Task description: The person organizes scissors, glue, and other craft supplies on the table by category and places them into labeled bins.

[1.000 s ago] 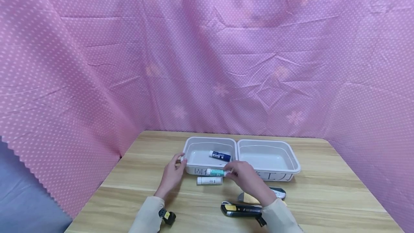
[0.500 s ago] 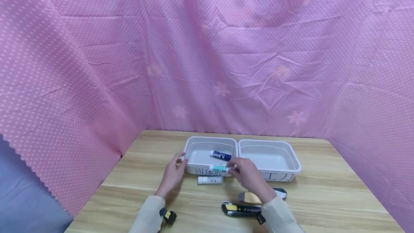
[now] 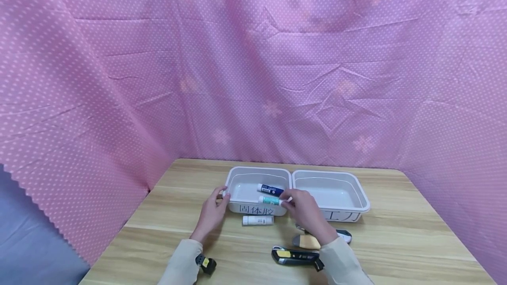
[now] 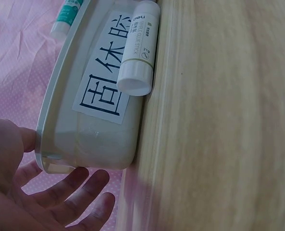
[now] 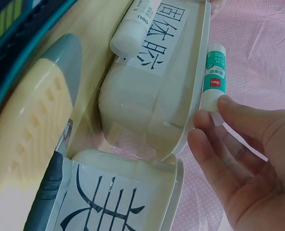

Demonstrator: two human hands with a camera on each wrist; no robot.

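My right hand (image 3: pixel 304 208) pinches a green-and-white glue stick (image 3: pixel 271 200) by one end, between thumb and fingertips. The glue stick is over the front rim of the left white bin (image 3: pixel 259 209), also visible in the right wrist view beside that rim (image 5: pixel 215 72). At the bin's left front corner, my left hand (image 3: pixel 213 210) holds the rim with thumb and index finger, its other fingers spread below in the left wrist view. Inside this bin lies a dark blue glue stick (image 3: pixel 270 189). A white glue stick (image 4: pixel 140 50) lies on the table against the bin's labelled front.
A second white bin (image 3: pixel 343 214) stands directly to the right. Near my right forearm lie a black-and-yellow utility knife (image 3: pixel 293 256) and a cutter with a yellowish, grey-tipped handle (image 3: pixel 306 242), with another knife (image 3: pixel 343 235) partly hidden. A pink dotted cloth (image 3: pixel 277 78) hangs behind the table.
My right hand has raised the green-and-white glue stick from in front of the bin's label to over its front rim. The left hand has stayed at the corner.
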